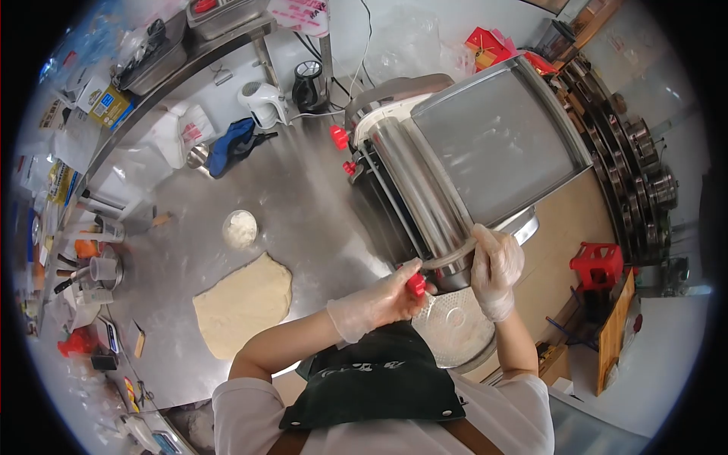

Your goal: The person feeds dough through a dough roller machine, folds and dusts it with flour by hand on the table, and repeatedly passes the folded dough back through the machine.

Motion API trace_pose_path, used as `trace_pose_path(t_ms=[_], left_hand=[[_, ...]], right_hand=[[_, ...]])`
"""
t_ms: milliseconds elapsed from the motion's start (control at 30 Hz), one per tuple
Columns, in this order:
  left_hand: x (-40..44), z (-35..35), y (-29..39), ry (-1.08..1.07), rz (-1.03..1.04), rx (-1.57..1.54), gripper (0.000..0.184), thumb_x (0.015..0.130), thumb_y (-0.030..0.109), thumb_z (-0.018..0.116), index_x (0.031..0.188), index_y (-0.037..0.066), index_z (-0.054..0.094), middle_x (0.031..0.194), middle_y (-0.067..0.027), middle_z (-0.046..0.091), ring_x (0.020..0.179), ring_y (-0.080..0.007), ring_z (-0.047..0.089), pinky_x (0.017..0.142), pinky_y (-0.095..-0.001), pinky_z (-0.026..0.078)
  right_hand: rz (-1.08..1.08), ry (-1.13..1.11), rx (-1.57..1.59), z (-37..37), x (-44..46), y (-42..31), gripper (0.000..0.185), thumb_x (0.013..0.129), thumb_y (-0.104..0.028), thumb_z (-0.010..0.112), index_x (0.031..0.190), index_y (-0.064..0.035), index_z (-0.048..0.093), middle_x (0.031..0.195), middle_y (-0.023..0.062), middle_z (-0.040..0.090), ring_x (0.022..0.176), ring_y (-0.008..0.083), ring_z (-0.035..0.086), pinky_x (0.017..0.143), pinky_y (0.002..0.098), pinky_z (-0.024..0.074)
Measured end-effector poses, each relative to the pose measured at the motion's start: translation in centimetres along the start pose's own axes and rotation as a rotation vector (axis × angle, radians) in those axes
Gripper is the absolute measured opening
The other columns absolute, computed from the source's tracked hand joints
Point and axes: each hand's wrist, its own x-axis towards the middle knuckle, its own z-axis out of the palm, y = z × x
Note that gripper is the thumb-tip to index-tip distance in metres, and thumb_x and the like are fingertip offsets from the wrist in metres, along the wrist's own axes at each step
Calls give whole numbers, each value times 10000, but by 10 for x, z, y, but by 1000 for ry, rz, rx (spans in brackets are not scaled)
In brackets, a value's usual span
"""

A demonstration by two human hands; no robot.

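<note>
Head camera: left hand in a clear plastic glove (pixel 385 299) at the near end of a silver metal roller machine (pixel 421 189), fingers bent about a round red knob (pixel 415 283). Right hand in a clear plastic glove (pixel 497 267) at the same end, right of the left; fingers bent close together, fingertips by the roller's end; cannot tell whether they grip anything. Flat cream-coloured dough sheet (pixel 246 307) lies left of both hands on a stainless-steel table (pixel 318 182). Wide grey metal tray (pixel 500 140) right of the roller.
</note>
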Motion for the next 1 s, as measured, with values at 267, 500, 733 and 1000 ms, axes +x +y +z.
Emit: trace_pose_path(t_ms=[267,500,733,1000], left_hand=[[-5,15,-7,806,1000,2112,526,745,371,777,1117,47,594,835,-87,658,682,-198,668,561,-336,524],[-24,8,-6,344,411,1049,731,789,595,707,1231,33,553,860,-56,651,748,-153,640,619,-284,515],[10,5,-14,70,100,-92,667,905,677,541,1024,23,602,642,-24,591,539,-119,568,528,-246,467],[-13,20,-2,763,1008,2124,567,721,342,797,1171,80,572,901,-77,654,792,-195,669,595,-303,524]], right_hand=[[-22,49,-13,2,-3,-1,344,740,103,679,1059,-20,647,826,96,657,674,259,618,609,355,478],[-31,68,-9,3,-3,-1,335,746,98,685,1057,-20,645,821,95,657,663,257,614,607,358,480],[-25,66,-6,2,-4,-2,342,742,101,681,1057,-27,647,811,98,658,655,267,614,598,364,480],[-17,47,-7,0,-4,-4,331,751,98,676,1055,-31,651,824,98,664,677,264,628,612,362,484]])
